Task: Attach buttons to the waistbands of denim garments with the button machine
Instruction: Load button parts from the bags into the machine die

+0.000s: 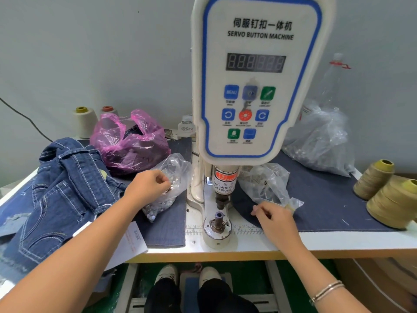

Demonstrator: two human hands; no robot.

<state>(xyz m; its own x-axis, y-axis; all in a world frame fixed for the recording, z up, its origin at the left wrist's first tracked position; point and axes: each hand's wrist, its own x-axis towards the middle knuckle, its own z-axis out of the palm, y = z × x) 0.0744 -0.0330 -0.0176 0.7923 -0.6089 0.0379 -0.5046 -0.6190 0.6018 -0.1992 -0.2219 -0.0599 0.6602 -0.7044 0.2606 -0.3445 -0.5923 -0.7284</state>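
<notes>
The servo button machine (pixel 259 75) stands at the table's middle, its punch above the lower die post (pixel 218 219). A pile of denim garments (pixel 56 195) lies at the left. My left hand (pixel 147 185) reaches into a clear bag of buttons (pixel 168 184) left of the machine, fingers curled and pinching among the buttons. My right hand (pixel 272 219) hovers right of the die, fingertips pinched together by another clear bag of small parts (pixel 264 184); whether it holds a piece is hidden.
A pink plastic bag (pixel 130 143) sits behind the button bag. Thread cones (pixel 85 122) stand at the back left, tan cones (pixel 388 193) at the right edge. A large clear bag (pixel 320 141) and a bottle are at the back right. My feet rest near a foot pedal (pixel 191 288).
</notes>
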